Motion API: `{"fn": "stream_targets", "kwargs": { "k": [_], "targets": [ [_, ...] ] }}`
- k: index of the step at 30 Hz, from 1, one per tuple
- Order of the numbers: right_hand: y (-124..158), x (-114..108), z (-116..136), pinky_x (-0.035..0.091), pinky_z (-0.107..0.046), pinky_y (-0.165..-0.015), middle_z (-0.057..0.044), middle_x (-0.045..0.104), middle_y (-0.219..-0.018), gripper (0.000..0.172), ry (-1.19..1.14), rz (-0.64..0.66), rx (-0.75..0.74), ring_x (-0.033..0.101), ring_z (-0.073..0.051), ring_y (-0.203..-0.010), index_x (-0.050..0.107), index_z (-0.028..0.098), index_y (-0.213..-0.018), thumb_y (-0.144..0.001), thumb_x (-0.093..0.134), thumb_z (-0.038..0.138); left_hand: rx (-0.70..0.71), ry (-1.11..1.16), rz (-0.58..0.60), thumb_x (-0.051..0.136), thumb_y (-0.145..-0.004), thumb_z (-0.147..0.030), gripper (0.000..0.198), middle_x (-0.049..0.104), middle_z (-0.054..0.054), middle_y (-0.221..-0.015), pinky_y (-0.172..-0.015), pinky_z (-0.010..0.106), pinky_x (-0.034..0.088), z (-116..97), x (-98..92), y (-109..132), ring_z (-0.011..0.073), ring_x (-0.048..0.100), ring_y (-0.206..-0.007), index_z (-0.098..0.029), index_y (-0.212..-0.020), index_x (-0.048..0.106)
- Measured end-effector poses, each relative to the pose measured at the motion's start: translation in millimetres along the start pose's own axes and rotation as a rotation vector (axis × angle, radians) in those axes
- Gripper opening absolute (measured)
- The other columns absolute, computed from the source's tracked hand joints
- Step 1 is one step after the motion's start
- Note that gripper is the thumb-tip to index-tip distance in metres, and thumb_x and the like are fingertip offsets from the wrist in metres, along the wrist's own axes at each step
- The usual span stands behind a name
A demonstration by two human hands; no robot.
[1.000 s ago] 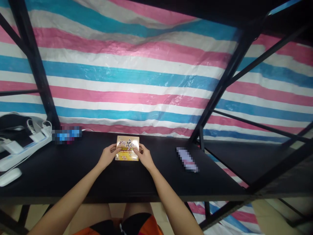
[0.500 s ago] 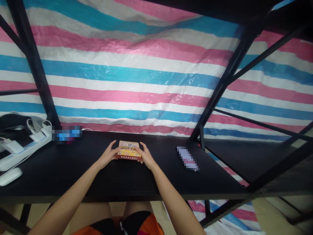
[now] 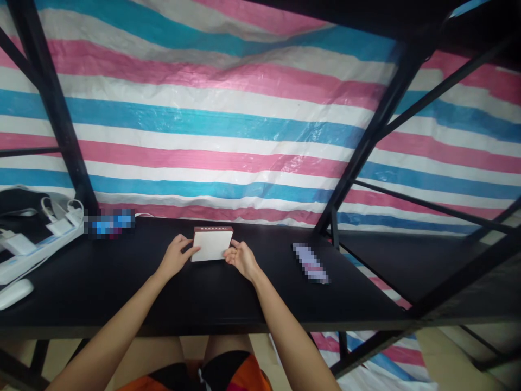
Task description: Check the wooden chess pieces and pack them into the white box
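Note:
A small flat cardboard box (image 3: 211, 245) is held between my two hands, tilted up above the black table (image 3: 195, 298). Its plain white face is toward me, and a brown-red edge with white lettering runs along the top. My left hand (image 3: 176, 256) grips the box's left side, thumb on the white face and fingers at the side edge. On the right side, my right hand (image 3: 242, 259) holds the lower corner with its fingers curled in. The printed face is hidden from view.
A phone (image 3: 310, 263) with a blurred screen lies to the right. At the left are a white power strip (image 3: 44, 247) with plugs, a white mouse-like object (image 3: 16, 293) and a blurred blue item (image 3: 112, 224). Black metal frame posts (image 3: 354, 163) rise at both sides before a striped sheet (image 3: 220, 125).
The box has been turned over: its yellow printed face was toward me, and now the plain white face is. Both hands have shifted their grip at its sides.

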State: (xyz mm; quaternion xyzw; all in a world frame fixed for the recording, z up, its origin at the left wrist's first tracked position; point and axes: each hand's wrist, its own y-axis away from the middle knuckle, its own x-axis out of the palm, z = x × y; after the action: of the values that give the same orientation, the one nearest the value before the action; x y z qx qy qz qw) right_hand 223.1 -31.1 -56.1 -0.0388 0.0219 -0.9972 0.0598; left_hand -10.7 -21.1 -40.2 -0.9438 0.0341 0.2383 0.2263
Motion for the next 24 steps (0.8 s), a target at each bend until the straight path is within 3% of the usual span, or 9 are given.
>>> {"fn": "stream_targets", "kwargs": {
  "k": [4,9,13,16,20,24],
  "targets": [
    [5,-1,2,0.031,-0.019,-0.046,0.007,0.045,-0.052,0.022,0.093,0.005,-0.100,0.037,-0.007,-0.045,0.060,0.016,-0.073,-0.070,0.065,0.038,-0.114,0.150,0.017,0.063,-0.072,-0.048,0.034,0.066,0.002,-0.080,-0.073,0.027,0.047,-7,-0.5,0,0.0208,0.060,-0.079,-0.018,-0.087,0.067],
    [6,-2,0,0.028,-0.020,-0.049,0.008,0.039,-0.050,0.033,0.172,-0.037,-0.141,0.036,-0.008,-0.048,0.055,0.017,-0.061,-0.073,0.063,0.047,-0.225,0.281,0.099,0.061,-0.072,-0.053,0.040,0.069,0.003,-0.067,-0.061,0.028,0.049,-2,3.5,-1,0.0227,0.064,-0.068,-0.013,-0.073,0.066],
    [2,-1,-7,0.031,-0.021,-0.049,0.006,0.042,-0.048,0.039,0.217,-0.064,-0.113,0.040,-0.009,-0.049,0.054,0.017,-0.058,-0.074,0.059,0.052,-0.310,0.411,0.126,0.065,-0.071,-0.050,0.048,0.072,0.008,-0.078,-0.062,0.030,0.053,6,8.8,-3,0.0227,0.068,-0.071,-0.011,-0.099,0.062],
    [0,-1,-10,0.032,-0.021,-0.047,0.006,0.043,-0.048,0.041,0.238,-0.080,-0.093,0.040,-0.010,-0.047,0.056,0.017,-0.061,-0.075,0.057,0.055,-0.346,0.478,0.113,0.068,-0.071,-0.047,0.066,0.071,0.006,-0.078,-0.061,0.031,0.054,8,11.6,-3,0.0205,0.068,-0.070,-0.016,-0.125,0.044],
    [1,1,-11,0.036,-0.022,-0.048,0.005,0.049,-0.054,0.038,0.238,-0.106,-0.087,0.044,-0.011,-0.049,0.061,0.016,-0.086,-0.077,0.056,0.052,-0.373,0.584,0.111,0.074,-0.068,-0.041,0.080,0.067,-0.001,-0.069,-0.056,0.027,0.052,5,12.4,-2,0.0168,0.066,-0.063,-0.023,-0.133,0.033],
    [0,3,-8,0.039,-0.022,-0.051,0.006,0.051,-0.059,0.054,0.171,-0.079,-0.106,0.046,-0.011,-0.049,0.044,0.023,-0.128,-0.079,0.056,0.045,-0.375,0.645,0.093,0.075,-0.067,-0.040,0.073,0.063,-0.005,-0.062,-0.053,0.023,0.050,3,11.4,-1,0.0148,0.064,-0.059,-0.025,-0.130,0.041]
  ]
}}
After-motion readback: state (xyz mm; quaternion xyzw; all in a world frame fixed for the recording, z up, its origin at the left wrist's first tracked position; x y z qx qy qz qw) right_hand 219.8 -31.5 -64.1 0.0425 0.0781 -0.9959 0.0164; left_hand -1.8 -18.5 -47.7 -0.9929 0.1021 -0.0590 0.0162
